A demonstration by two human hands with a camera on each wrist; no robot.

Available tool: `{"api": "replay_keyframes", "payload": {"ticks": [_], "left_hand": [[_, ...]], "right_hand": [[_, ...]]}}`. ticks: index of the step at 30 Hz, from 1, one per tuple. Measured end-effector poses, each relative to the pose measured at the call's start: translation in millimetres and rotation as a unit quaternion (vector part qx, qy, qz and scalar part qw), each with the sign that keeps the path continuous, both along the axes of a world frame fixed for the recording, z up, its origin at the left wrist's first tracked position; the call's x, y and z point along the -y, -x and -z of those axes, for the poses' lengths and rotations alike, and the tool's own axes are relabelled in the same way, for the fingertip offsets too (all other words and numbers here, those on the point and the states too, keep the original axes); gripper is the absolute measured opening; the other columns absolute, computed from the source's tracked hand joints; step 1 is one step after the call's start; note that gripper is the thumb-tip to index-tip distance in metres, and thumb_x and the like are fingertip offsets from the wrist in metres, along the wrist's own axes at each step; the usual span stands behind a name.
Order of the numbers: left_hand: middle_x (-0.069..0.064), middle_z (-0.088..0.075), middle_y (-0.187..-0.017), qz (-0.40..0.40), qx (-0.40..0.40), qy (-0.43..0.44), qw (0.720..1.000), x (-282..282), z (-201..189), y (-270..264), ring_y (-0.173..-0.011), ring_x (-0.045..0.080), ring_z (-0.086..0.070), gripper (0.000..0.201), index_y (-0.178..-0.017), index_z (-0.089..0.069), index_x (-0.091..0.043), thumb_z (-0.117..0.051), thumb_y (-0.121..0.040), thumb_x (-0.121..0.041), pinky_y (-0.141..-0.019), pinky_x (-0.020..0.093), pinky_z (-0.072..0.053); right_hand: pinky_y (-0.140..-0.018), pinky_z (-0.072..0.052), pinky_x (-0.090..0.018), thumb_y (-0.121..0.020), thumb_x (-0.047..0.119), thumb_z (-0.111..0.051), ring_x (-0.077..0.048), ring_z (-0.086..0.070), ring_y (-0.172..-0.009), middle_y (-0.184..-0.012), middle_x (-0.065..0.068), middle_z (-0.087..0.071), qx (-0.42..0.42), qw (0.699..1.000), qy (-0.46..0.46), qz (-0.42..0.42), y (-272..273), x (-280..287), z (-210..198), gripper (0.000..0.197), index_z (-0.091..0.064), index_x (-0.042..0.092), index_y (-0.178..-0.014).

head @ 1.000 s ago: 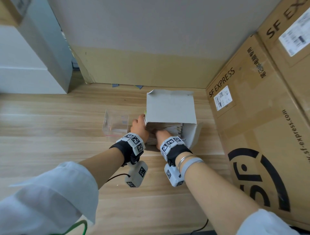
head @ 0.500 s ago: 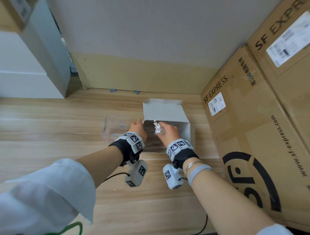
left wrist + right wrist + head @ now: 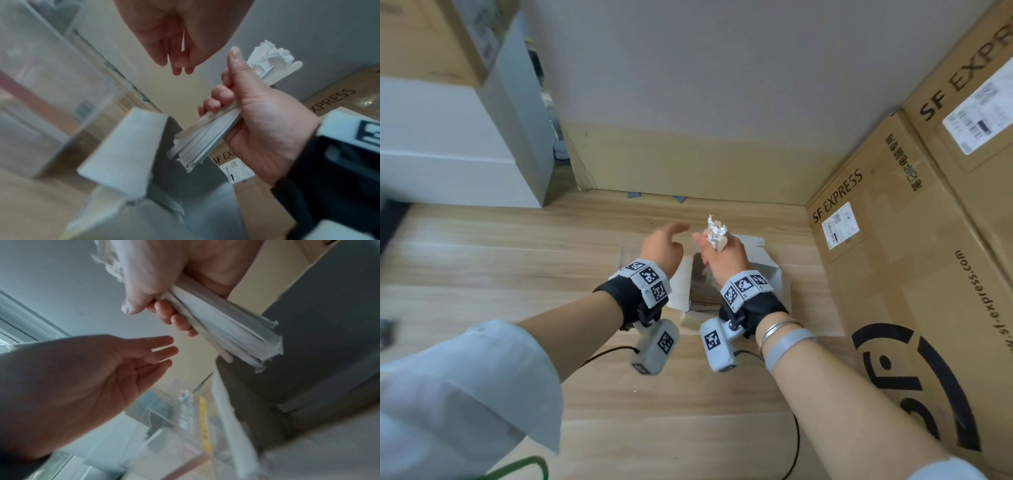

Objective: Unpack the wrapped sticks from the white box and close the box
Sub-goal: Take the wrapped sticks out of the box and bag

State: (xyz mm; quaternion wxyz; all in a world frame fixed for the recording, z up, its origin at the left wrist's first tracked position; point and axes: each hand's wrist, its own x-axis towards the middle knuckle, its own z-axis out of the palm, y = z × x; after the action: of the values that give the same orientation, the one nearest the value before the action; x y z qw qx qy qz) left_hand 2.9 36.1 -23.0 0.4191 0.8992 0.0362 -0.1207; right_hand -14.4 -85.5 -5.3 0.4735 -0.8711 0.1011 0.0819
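Right hand [image 3: 722, 255] gripped the bundle of wrapped sticks [image 3: 207, 129] raised above the open white box [image 3: 763, 270], clear for unloading; left hand [image 3: 662, 246] at nine o'clock hung loose-fingered, empty.

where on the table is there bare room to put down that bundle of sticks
Bare wood lies on the table left of the clear container, and in front of the white box below the wrists. It is crowded around the box: the SF Express cartons press in on its right. The right hand grips the wrapped sticks; the left hand is open.
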Motion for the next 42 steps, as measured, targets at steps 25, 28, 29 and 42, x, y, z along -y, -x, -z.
{"api": "replay_keyframes", "payload": {"ticks": [25, 28, 29, 42], "left_hand": [[0.02, -0.069, -0.111, -0.053, -0.111, 0.0, 0.992, -80.7, 34.0, -15.9, -0.045, 0.01, -0.037, 0.036, -0.125, -0.06, -0.016, -0.037, -0.097, -0.012, -0.043, 0.02, -0.029], [0.022, -0.067, -0.113, -0.04, -0.118, 0.006, 0.992, -79.4, 30.2, -16.0, -0.046, 0.01, -0.038, 0.036, -0.126, -0.059, -0.015, -0.036, -0.098, -0.011, -0.044, 0.021, -0.029], [0.022, -0.066, -0.116, -0.038, -0.118, 0.008, 0.992, -78.5, 29.0, -16.2, -0.047, 0.01, -0.039, 0.037, -0.126, -0.059, -0.015, -0.036, -0.098, -0.011, -0.045, 0.02, -0.03], [0.009, -0.033, -0.151, -0.032, 0.01, -0.019, 0.999, -18.8, -8.1, -5.4, -0.142, 0.024, -0.028, 0.04, -0.13, -0.053, -0.013, -0.039, -0.092, -0.006, -0.115, 0.031, -0.024]], "right_hand": [[-0.083, -0.035, -0.016, -0.089, 0.034, -0.059, -0.009, -0.056, -0.099, -0.116, 0.002, -0.064, -0.076, 0.994, -0.049, -0.062, -32.7, -73.1, 24.8, 0.039, -0.061, 0.01, -0.12], [-0.096, -0.027, -0.014, -0.085, 0.025, -0.066, -0.01, -0.048, -0.125, -0.122, 0.009, -0.057, -0.095, 0.993, -0.041, -0.063, -29.3, -67.4, 39.7, 0.04, -0.062, 0.004, -0.119], [-0.102, -0.026, -0.017, -0.083, 0.021, -0.068, -0.011, -0.043, -0.131, -0.128, 0.006, -0.054, -0.085, 0.993, -0.041, -0.07, -28.8, -65.1, 42.1, 0.034, -0.065, 0.005, -0.113], [-0.076, -0.049, -0.03, -0.088, 0.014, -0.058, -0.015, -0.057, -0.075, -0.076, 0.003, -0.062, 0.017, 1.0, 0.004, 0.012, -19.1, 6.3, 30.6, 0.013, -0.058, 0.021, -0.078]]}}
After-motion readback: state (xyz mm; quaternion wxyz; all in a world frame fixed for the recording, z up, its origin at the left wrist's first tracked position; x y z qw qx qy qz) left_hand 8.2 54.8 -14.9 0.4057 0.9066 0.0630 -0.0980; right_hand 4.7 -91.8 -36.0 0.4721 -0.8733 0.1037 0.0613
